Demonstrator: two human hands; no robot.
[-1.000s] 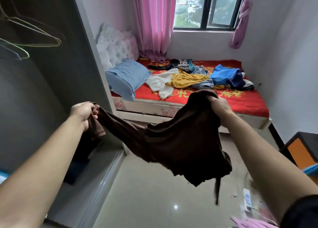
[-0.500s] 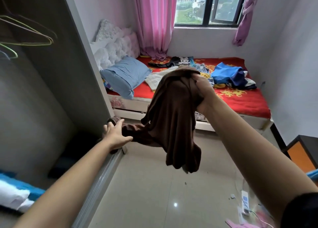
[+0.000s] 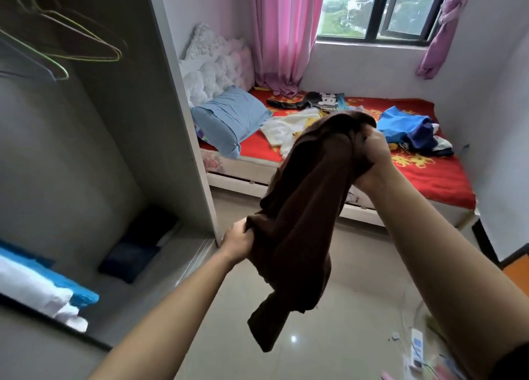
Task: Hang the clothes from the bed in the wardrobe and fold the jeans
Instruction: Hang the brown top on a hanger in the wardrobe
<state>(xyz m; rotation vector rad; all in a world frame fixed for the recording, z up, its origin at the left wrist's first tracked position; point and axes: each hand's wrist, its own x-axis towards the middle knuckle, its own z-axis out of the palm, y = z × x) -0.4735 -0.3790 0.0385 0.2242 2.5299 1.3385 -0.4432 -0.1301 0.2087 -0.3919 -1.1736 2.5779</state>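
A dark brown garment [image 3: 303,213] hangs bunched in front of me above the floor. My right hand [image 3: 372,156] grips its top, raised in front of the bed. Lower down, my left hand [image 3: 239,240] grips the garment's left edge near the wardrobe's side panel [image 3: 171,116]. Inside the open wardrobe, wire hangers [image 3: 71,44] hang at the upper left. On the bed's red sheet [image 3: 429,173] lie more clothes: a blue heap [image 3: 406,127], a white and yellow piece [image 3: 286,127] and a black printed piece [image 3: 315,101].
A blue pillow [image 3: 229,119] leans on the white headboard. Folded dark clothes [image 3: 137,248] and a blue-and-white stack [image 3: 43,291] lie on the wardrobe floor. A power strip [image 3: 416,348] with cables sits on the tiled floor at lower right. An orange cabinet [image 3: 515,268] stands at right.
My left hand let go of a sleeve stretched leftwards, moved in and took hold of the garment's left edge. My right hand lifted the garment so that it hangs bunched.
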